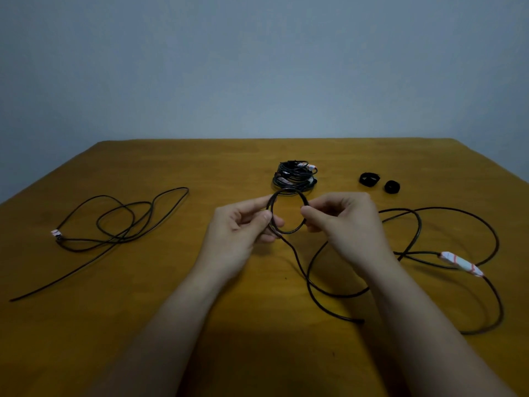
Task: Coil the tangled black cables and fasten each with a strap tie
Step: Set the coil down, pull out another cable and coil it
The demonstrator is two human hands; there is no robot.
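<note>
Item: black cable (287, 216), first loop, above counter (143, 310) centre; left hand (243, 227) and right hand (340, 222) each in pinching grip. Advice: match later loops, feed slack evenly.

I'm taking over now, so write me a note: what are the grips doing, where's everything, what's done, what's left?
Left grip and right grip each pinch one small loop, the first coil of the right cable; its rest lies loose.
Left cable: loose, untouched.
Back: coiled pile, looks done.
Two straps right of it, unused.
To do: finish coiling, strap it, then the left cable.
</note>
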